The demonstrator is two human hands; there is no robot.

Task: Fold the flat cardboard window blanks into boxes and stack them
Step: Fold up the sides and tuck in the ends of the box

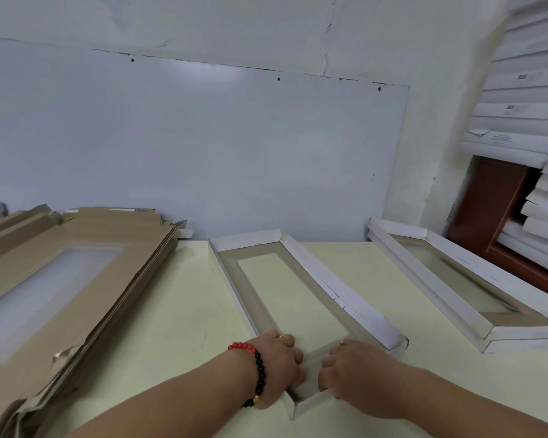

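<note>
A half-folded window box (310, 279), white outside and brown inside with a clear window, lies in the middle of the pale yellow table (184, 311). Its far and right walls stand up. My left hand (277, 366), with a red and black bead bracelet at the wrist, and my right hand (358, 371) both grip the near end flap (312, 399), fingers curled over its edge. A stack of flat brown window blanks (67, 279) lies at the left. A finished box (465, 282) sits at the right on another one.
A white board (203, 147) leans against the wall behind the table. Piles of finished white boxes (525, 99) tower at the far right, above and beside a red-brown panel (494, 203).
</note>
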